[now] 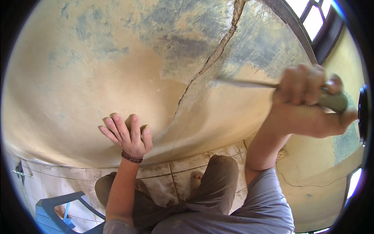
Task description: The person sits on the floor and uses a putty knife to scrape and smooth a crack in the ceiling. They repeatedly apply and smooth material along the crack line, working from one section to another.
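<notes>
A beige, patchily painted wall (97, 78) fills most of the view, with a long jagged crack (208, 64) running from the top down toward its lower middle. My right hand (306, 101), blurred, grips a tool with a dark green handle (333, 102); its long thin metal blade (249, 84) points left toward the crack. Whether the tip touches the wall I cannot tell. My left hand (128, 135) is spread open at the lower wall, fingers apart and up, left of the crack's lower end, holding nothing.
A blue plastic stool (46, 216) stands at the lower left on the tiled floor (156, 183). A dark-framed window (313, 19) is at the top right. A thin cable (296, 185) runs along the yellow wall on the right, near a socket (281, 154). My bent legs are below me.
</notes>
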`<control>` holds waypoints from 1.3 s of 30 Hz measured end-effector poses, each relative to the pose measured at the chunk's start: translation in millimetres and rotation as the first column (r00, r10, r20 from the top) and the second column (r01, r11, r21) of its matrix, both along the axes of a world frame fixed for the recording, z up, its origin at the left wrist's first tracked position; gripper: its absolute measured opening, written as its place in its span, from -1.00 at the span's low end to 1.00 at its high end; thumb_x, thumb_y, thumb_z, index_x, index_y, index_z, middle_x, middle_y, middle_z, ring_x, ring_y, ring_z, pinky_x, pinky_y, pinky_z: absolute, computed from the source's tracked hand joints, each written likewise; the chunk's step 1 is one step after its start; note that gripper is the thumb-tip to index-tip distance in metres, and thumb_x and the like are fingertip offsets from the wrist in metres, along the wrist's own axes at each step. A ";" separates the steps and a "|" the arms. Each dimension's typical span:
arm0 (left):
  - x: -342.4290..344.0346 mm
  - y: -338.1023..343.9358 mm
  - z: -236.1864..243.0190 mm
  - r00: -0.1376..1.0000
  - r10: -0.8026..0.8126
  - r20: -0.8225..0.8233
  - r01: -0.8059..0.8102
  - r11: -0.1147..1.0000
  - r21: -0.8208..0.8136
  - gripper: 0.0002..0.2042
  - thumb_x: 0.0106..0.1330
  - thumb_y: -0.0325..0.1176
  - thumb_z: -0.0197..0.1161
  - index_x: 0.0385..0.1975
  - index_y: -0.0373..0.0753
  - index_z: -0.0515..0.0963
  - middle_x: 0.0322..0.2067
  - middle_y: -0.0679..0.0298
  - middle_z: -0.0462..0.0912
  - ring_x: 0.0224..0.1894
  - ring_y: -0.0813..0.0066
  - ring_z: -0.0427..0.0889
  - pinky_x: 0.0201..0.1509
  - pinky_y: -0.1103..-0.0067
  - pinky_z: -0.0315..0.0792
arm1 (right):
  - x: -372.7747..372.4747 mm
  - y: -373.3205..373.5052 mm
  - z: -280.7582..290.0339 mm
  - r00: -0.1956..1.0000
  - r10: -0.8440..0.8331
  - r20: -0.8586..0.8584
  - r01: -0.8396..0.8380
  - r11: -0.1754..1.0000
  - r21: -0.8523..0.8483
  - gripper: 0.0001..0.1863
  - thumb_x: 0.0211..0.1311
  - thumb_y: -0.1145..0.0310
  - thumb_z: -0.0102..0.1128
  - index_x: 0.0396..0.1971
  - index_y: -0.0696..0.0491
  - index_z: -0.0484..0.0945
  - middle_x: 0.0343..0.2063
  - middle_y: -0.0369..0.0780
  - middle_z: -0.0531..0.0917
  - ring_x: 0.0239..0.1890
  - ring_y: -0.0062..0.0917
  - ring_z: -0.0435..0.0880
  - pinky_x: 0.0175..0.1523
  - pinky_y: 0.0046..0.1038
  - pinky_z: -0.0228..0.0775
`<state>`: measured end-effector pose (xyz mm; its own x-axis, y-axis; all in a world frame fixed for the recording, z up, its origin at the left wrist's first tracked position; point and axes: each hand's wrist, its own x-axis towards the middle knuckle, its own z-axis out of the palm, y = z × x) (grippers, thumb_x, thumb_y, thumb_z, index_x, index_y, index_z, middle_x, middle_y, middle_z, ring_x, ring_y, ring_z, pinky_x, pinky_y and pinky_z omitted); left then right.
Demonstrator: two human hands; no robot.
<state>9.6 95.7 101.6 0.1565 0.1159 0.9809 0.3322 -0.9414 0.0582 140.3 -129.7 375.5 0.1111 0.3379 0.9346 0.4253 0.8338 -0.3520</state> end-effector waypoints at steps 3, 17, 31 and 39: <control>3.4 -1.2 -0.3 1.000 -0.006 0.007 0.006 1.000 0.001 -0.50 0.34 -0.11 0.00 0.20 -0.26 0.39 0.40 -0.17 -0.02 0.46 -0.24 -0.20 0.42 -0.10 -0.45 | 3.1 -2.7 -2.1 1.000 -0.017 -0.009 0.017 1.000 -0.017 -0.31 0.20 -0.39 -0.17 -0.36 0.00 0.59 -0.76 -0.34 0.32 -0.79 -0.66 0.15 -0.72 -0.54 -0.06; 0.8 0.2 -0.8 1.000 0.003 0.004 -0.003 1.000 -0.005 -0.48 0.37 -0.09 -0.04 0.25 -0.23 0.35 0.40 -0.18 -0.03 0.46 -0.25 -0.20 0.42 -0.11 -0.44 | 21.9 -19.2 5.4 0.970 0.143 0.199 -0.105 0.976 -0.191 -0.30 0.24 -0.36 -0.19 -0.12 0.01 0.55 -0.62 -0.30 0.36 -0.67 -0.58 0.19 -0.58 -0.49 0.03; -1.1 -0.8 3.0 1.000 0.009 -0.023 -0.009 1.000 0.016 -0.45 0.36 -0.14 -0.04 0.28 -0.32 0.27 0.40 -0.21 -0.07 0.46 -0.27 -0.21 0.41 -0.12 -0.44 | 7.7 -31.1 6.5 0.997 -0.070 0.044 0.071 0.998 -0.001 -0.29 0.13 -0.44 -0.15 -0.35 -0.04 0.63 -0.70 -0.35 0.35 -0.75 -0.64 0.13 -0.67 -0.54 -0.06; -4.7 2.3 4.5 0.998 0.041 -0.049 -0.039 0.999 0.035 -0.43 0.37 -0.14 -0.05 0.31 -0.34 0.23 0.41 -0.22 -0.09 0.46 -0.28 -0.22 0.40 -0.13 -0.44 | 9.8 -2.4 -10.9 1.000 -0.010 -0.013 0.009 0.999 -0.045 -0.31 0.19 -0.41 -0.18 -0.33 -0.03 0.58 -0.72 -0.34 0.33 -0.76 -0.64 0.13 -0.69 -0.52 -0.06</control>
<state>4.9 98.0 106.1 0.2014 0.0900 0.9754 0.3715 -0.9284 0.0090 150.1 -132.1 364.6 0.1264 0.3783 0.9170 0.4286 0.8129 -0.3944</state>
